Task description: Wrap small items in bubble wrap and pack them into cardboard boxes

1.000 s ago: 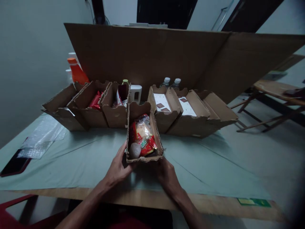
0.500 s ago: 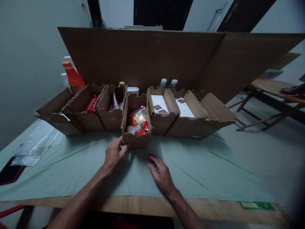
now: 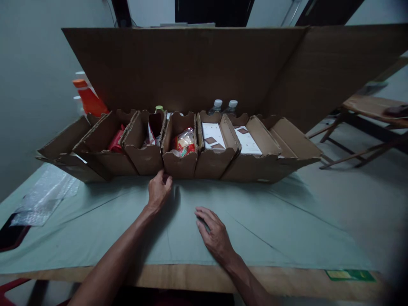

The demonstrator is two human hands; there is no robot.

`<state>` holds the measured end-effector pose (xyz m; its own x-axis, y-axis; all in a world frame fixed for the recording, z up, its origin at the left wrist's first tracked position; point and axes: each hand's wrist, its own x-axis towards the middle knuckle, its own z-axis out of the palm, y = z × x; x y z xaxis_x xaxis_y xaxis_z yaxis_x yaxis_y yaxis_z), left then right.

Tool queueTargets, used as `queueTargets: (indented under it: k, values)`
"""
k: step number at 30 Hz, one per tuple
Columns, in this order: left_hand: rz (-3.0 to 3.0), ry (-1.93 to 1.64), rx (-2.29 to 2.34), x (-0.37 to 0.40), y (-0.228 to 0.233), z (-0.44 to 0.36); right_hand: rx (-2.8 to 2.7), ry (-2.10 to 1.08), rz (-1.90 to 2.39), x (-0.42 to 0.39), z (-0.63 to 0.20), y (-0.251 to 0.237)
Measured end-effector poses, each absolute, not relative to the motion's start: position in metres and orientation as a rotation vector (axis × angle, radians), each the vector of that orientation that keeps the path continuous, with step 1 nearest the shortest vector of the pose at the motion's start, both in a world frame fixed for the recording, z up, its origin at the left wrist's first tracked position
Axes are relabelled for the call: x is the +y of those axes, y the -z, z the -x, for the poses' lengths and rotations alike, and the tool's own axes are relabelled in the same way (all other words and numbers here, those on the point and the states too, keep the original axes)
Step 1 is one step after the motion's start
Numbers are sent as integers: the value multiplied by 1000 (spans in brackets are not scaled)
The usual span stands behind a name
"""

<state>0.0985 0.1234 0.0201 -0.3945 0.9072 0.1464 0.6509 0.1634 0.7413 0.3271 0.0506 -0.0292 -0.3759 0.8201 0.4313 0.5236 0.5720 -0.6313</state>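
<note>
My left hand [image 3: 159,190] is at the lower front of the middle cardboard bin [image 3: 180,165]. Its fingertips touch or nearly touch the bin's bottom left corner, with thumb and index finger slightly apart. That bin holds red-and-clear plastic snack packets [image 3: 185,142] and stands in line with its neighbours. My right hand [image 3: 216,236] rests on or just over the green cloth [image 3: 255,229], fingers loosely bent and apart, holding nothing. To the right, two bins hold white boxes with brown squares, a nearer one [image 3: 213,135] and a farther one [image 3: 247,141].
Left bins hold a red packet [image 3: 116,139] and an opened bag [image 3: 153,131]. Behind the row stand an orange bottle [image 3: 91,100], clear bottles [image 3: 216,107] and a tall cardboard panel [image 3: 178,68]. Bubble wrap [image 3: 47,195] and a dark phone-like object [image 3: 12,233] lie at left.
The middle bin has slid back, level with the others. My left hand moved forward with it and no longer wraps its corner. My right hand has barely shifted. The view tilted slightly down.
</note>
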Motion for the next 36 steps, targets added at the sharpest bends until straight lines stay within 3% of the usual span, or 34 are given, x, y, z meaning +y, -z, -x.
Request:
queueTargets:
  k: [9,16,21,29,36]
  values:
    - [-1557,-1205,1892,90,-17,-88,-2056,-619,1079,54,-331,13]
    - [-1700,-1336,2113,-23,15,-15,-2169,-569,949,93,-250,-88]
    - [-1842,-1354,2294,-63,48,5,-2496,-309,1266,140,-152,-136]
    - [-1790,-1522,2211,-63,59,5,-2503,-130,1416,152,-116,-142]
    - [-1442,-1583,2250,-71,43,4,-2511,-119,1288,48,-170,-126]
